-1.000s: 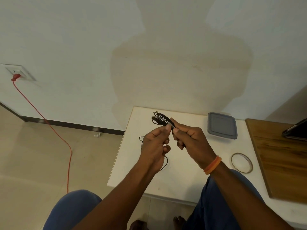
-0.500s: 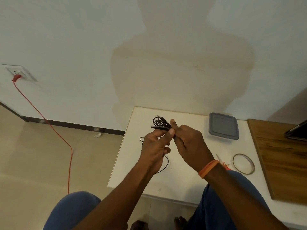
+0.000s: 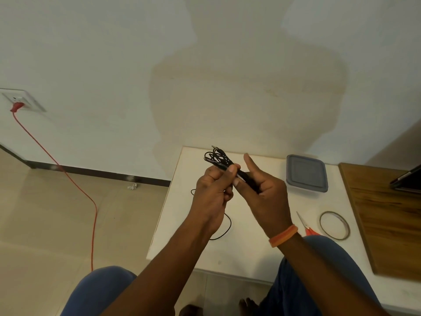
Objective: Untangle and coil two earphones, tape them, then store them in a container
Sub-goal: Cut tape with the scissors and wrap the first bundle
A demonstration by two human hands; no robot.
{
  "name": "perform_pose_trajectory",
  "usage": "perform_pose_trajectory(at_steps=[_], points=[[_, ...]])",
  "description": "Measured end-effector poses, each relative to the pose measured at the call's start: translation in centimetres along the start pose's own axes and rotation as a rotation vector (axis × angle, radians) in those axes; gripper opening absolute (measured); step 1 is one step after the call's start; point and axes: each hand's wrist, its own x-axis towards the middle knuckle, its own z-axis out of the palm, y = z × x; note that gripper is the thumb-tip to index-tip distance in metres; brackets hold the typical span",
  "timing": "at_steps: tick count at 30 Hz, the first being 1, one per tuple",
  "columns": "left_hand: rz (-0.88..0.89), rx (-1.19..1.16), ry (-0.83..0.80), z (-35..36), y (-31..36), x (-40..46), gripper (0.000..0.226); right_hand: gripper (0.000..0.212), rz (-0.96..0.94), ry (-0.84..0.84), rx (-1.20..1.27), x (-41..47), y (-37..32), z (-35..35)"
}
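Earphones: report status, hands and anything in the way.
Left hand pinches the coiled earphone bundle; right hand grips its other end, thumb up. Loose black cable trails on white table. Grey container lidded. Nothing blocking.

I hold a bundle of thin black earphone cable (image 3: pixel 218 158) above the white tabletop (image 3: pixel 246 252). My left hand (image 3: pixel 213 195) pinches the bundle near its middle, and my right hand (image 3: pixel 265 192), thumb raised, curls around its lower end. A loose black strand (image 3: pixel 224 231) trails onto the table beneath my left wrist. To the right sit a grey lidded plastic container (image 3: pixel 306 173), a clear tape roll (image 3: pixel 334 225) and red-handled scissors (image 3: pixel 306 225).
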Motion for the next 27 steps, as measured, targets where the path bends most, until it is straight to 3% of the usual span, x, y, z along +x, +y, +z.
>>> perform_pose_trajectory(at_steps=[4,11,17,22,25,27], points=[[0.07,0.182,-0.027,-0.5,0.4,0.1,0.026,0.034,0.223,-0.06,0.366,0.2,-0.2,-0.7],[0.066,0.231,-0.067,-0.4,0.5,-0.2,0.014,0.027,0.176,-0.012,0.315,0.4,0.0,-0.8],[0.017,0.232,-0.09,-0.2,0.6,-0.4,0.014,0.026,0.423,-0.024,0.631,0.9,0.7,-1.5],[-0.005,0.207,-0.081,-0.4,0.4,-0.4,0.017,0.012,0.401,-0.007,0.526,0.9,1.0,-1.1],[-0.006,0.198,-0.064,-0.3,0.1,-0.5,0.028,0.016,0.318,0.005,0.38,0.9,0.9,-0.8],[-0.013,0.192,-0.083,-0.3,0.0,-0.5,0.023,0.022,0.277,-0.013,0.289,1.0,1.0,-0.8]])
